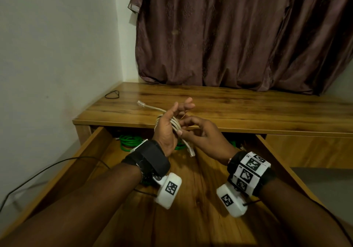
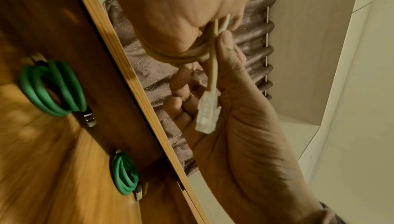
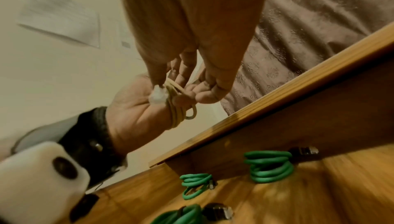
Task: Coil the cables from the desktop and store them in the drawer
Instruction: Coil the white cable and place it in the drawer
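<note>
The left hand [image 1: 168, 130] is held upright over the open drawer [image 1: 91, 151], palm turned toward the right, fingers straight and a little spread. A beige cable [image 1: 174, 125] is looped several times around this palm, crossing it just below the fingers (the wraps lie side by side, snug against the skin). One clear plug [image 1: 140, 103] sticks out past the back of the hand, toward the desktop [image 1: 238, 111]; the other plug [image 1: 191, 152] hangs down below the heel of the palm.

The right hand [image 1: 202, 132] reaches in from the side, with thumb and forefinger pinching the loose tail of the cable where it leaves the loops, and the other fingers curled beneath. In the left wrist view the thumb [image 2: 228, 55] presses the strand against the bundle, and the plug dangles just under it.

So the coil sits on the left hand rather than inside any grasp, while only its free end is held, by the right.

At the back of the drawer lie green coiled cables [image 3: 268, 167], well below both hands. A thin black loop [image 1: 112, 94] rests on the far left corner of the desktop, under a brown curtain [image 1: 248, 36].
</note>
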Demonstrator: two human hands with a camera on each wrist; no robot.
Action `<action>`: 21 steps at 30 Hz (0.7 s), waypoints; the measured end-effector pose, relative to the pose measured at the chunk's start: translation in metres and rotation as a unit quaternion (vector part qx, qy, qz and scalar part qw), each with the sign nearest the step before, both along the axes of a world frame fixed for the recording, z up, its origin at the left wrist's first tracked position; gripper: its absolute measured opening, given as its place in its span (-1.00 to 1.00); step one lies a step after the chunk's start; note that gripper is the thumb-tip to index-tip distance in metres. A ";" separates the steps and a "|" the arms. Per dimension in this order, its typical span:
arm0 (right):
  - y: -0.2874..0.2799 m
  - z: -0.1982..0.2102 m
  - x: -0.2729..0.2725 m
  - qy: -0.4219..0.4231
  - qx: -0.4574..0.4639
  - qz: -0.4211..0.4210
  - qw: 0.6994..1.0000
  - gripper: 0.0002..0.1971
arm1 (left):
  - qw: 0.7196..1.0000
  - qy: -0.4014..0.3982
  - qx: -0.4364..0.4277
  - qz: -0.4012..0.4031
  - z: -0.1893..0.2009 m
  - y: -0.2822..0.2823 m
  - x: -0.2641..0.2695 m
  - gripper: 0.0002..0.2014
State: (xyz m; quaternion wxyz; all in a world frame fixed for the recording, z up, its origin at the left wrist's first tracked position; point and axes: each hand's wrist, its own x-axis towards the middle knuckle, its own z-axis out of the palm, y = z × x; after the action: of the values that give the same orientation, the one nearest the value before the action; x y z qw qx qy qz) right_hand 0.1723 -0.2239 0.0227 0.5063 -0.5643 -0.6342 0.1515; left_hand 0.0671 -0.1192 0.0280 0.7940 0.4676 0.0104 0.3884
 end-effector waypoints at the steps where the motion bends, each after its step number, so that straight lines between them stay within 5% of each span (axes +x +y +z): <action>1: 0.001 -0.001 0.001 0.002 -0.003 -0.004 1.000 -0.76 | 1.000 -0.004 0.006 -0.005 0.000 -0.001 0.000 -0.60; 9: -0.003 0.003 0.001 -0.217 0.082 -0.050 0.971 -0.71 | 1.000 -0.001 0.015 0.000 0.002 -0.014 0.005 -0.55; 12: -0.003 0.004 0.005 -0.219 0.079 -0.060 0.971 -0.71 | 1.000 0.023 0.017 -0.001 -0.001 -0.013 0.006 -0.64; 17: -0.005 0.007 0.013 -0.246 0.095 -0.077 0.961 -0.70 | 0.995 0.050 0.068 0.046 -0.002 -0.022 0.009 -0.48; 21: -0.006 0.008 0.015 -0.255 0.134 -0.083 0.954 -0.52 | 0.985 0.066 0.127 0.093 -0.002 -0.026 0.013 -0.59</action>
State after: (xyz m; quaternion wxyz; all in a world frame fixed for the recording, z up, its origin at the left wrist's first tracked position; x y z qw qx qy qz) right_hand 0.1869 -0.2301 0.0302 0.4096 -0.5615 -0.7077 -0.1267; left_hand 0.0797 -0.1451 0.0263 0.6864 0.5861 0.0566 0.4267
